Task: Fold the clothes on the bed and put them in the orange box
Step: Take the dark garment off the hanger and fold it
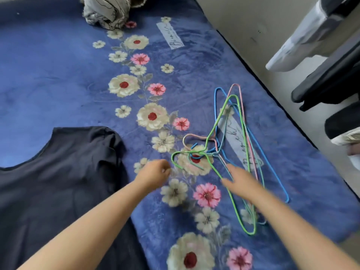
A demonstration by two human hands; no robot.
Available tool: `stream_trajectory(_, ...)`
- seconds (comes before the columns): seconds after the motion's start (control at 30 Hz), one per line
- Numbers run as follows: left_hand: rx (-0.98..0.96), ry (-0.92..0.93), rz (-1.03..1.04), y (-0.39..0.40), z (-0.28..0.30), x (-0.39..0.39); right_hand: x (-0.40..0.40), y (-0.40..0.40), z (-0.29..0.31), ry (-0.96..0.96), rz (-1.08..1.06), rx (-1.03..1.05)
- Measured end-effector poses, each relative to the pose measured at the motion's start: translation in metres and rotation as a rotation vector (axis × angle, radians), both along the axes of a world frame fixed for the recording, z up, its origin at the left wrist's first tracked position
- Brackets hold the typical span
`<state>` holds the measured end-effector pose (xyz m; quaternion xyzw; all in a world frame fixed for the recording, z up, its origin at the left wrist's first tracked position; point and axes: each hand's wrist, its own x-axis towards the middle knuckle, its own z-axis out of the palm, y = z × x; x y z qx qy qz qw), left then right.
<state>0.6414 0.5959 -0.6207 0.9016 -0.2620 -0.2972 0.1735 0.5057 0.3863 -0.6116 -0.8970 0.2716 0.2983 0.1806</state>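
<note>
Your left hand (155,172) and right hand (240,182) are bare, as are both forearms, with no sleeve, glove, ring or watch in view.

Bed (58,78) under a blue flowered blanket. Lower left: dark shirt (58,182), spread flat. Right of centre: tangled wire hangers (233,145). Top centre: crumpled patterned cloth (107,12).

A bedroom in a home. A bed (58,75) covered by a blue plush blanket (175,78) printed with flowers fills the view, with a dark shirt (58,182), crumpled patterned fabric (107,12) and coloured wire hangers (233,143) lying on it beside a pale floor (263,45).
</note>
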Motion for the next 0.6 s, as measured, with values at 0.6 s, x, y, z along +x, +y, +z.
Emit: stream_trajectory(0.6,-0.158,-0.319,0.204,0.13,-0.005,-0.014,0.007,0.083,-0.011,-0.055,0.031,-0.281)
